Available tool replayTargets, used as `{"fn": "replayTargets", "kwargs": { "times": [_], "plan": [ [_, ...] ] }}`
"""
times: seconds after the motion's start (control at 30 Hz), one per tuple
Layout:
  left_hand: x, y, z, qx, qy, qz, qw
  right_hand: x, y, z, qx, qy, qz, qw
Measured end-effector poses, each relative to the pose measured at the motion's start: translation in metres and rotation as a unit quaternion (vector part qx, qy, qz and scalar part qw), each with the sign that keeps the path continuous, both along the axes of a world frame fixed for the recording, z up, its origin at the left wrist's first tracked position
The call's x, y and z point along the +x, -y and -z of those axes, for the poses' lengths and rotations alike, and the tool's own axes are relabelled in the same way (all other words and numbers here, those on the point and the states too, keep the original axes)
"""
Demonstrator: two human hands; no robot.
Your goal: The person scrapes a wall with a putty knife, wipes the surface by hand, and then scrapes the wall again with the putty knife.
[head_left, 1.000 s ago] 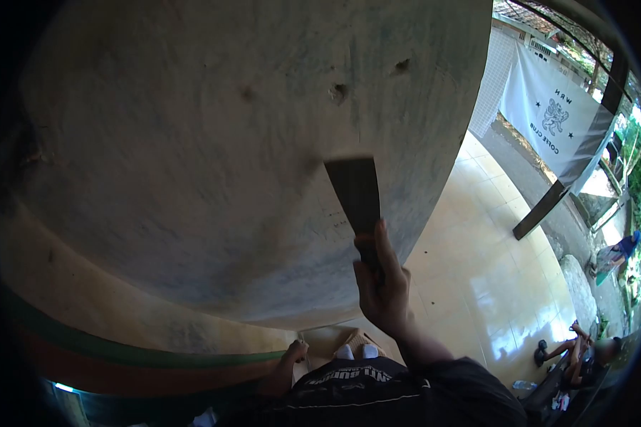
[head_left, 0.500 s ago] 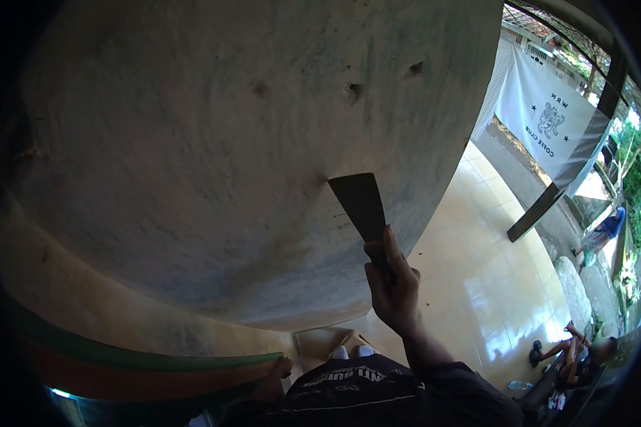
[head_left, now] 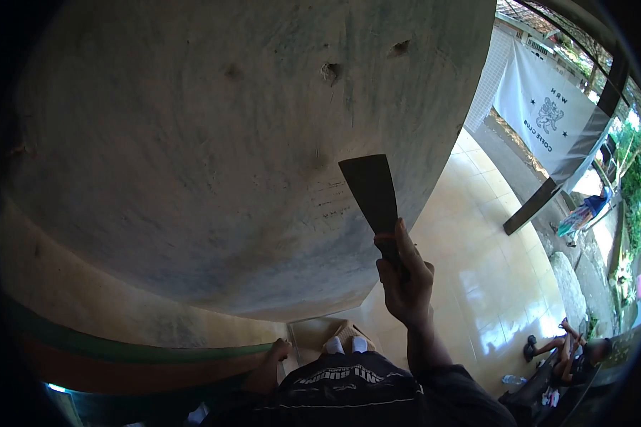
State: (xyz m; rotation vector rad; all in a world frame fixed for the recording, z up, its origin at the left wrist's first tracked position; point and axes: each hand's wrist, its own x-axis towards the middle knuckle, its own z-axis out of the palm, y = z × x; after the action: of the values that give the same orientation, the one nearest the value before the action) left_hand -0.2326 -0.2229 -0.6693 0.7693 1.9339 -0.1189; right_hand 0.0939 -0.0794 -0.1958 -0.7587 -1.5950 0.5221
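My right hand (head_left: 409,281) is closed round the handle of a wide-bladed scraper (head_left: 374,193), its dark blade pointing up in front of the wall. Whether the blade touches the wall cannot be told. Grey, stained plaster covers the wall (head_left: 192,142), which has holes near the top and small dark marks left of the blade. Low down, my left hand (head_left: 281,349) is closed at the end of a green-topped ledge (head_left: 214,353); what its fingers grip is too small to make out.
My feet (head_left: 345,346) rest on a woven-looking support. Glossy tiles (head_left: 477,285) cover the floor at right. A white banner (head_left: 541,107) hangs by a slanted post (head_left: 530,206). One person (head_left: 577,359) sits at lower right beside a bottle (head_left: 513,379); another (head_left: 585,212) is outside.
My right hand and the scraper have moved up and slightly right, away from the dark spot on the wall. The view has shifted a little. The person outside has moved down and left.
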Motion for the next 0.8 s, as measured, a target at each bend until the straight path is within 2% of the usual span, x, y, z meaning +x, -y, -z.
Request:
{"fn": "replayTargets", "kwargs": {
  "times": [0.03,0.1,0.13,0.23,0.27,0.33,0.4,0.43,0.5,0.53,0.57,0.6,0.63,0.67,0.7,0.73,0.8],
  "plan": [
    [0.004,-0.003,-0.012,0.002,0.001,-0.003,1.0,-0.003,-0.001,-0.005,-0.003,0.008,0.008,1.0],
    [0.005,0.002,-0.017,0.002,0.022,0.084,0.996,-0.01,-0.003,-0.02,-0.009,0.015,0.016,1.0],
    [0.008,0.003,-0.019,0.003,0.021,0.084,0.996,-0.013,-0.009,-0.032,0.015,0.016,0.014,1.0],
    [0.011,0.01,-0.011,-0.016,-0.011,0.023,1.0,-0.017,-0.017,-0.032,0.048,0.018,0.02,0.998],
    [0.007,0.016,0.01,0.005,0.009,0.023,1.0,-0.02,-0.019,-0.027,0.058,0.019,0.028,0.998],
    [0.004,0.014,0.013,0.034,0.029,0.015,0.999,-0.019,-0.019,0.009,0.052,0.021,0.035,0.998],
    [0.017,0.019,0.006,0.031,0.034,-0.086,0.995,-0.016,-0.019,0.012,0.054,0.042,0.052,0.996],
    [0.017,0.024,0.013,0.03,0.035,-0.093,0.995,-0.012,-0.02,0.01,0.053,0.044,0.045,0.997],
    [-0.004,0.049,0.063,0.015,0.024,0.166,0.986,-0.011,-0.023,-0.019,0.044,0.004,0.035,0.998],
    [-0.008,0.058,0.062,0.011,0.024,0.165,0.986,-0.012,-0.027,-0.034,0.055,0.002,0.039,0.998],
    [-0.01,0.064,0.061,0.087,-0.04,0.389,0.916,-0.014,-0.027,-0.03,0.054,0.003,0.038,0.998],
    [-0.012,0.066,0.058,0.16,-0.103,0.589,0.785,-0.015,-0.028,-0.021,0.062,0.007,0.041,0.997],
    [-0.013,0.067,0.056,0.163,-0.106,0.588,0.785,-0.017,-0.029,-0.012,0.072,0.01,0.044,0.996],
    [-0.012,0.07,0.05,0.141,-0.106,0.556,0.812,-0.017,-0.025,0.003,0.074,0.019,0.041,0.996],
    [-0.009,0.073,0.039,0.119,-0.103,0.523,0.838,-0.012,-0.017,0.016,0.023,0.033,0.023,0.999],
    [-0.003,0.069,0.03,0.125,-0.1,0.521,0.838,-0.013,-0.02,0.014,0.04,0.037,0.028,0.998],
    [0.001,0.073,0.02,0.055,-0.067,0.505,0.859,-0.014,-0.023,0.002,0.044,0.045,0.033,0.997]
  ]
}}
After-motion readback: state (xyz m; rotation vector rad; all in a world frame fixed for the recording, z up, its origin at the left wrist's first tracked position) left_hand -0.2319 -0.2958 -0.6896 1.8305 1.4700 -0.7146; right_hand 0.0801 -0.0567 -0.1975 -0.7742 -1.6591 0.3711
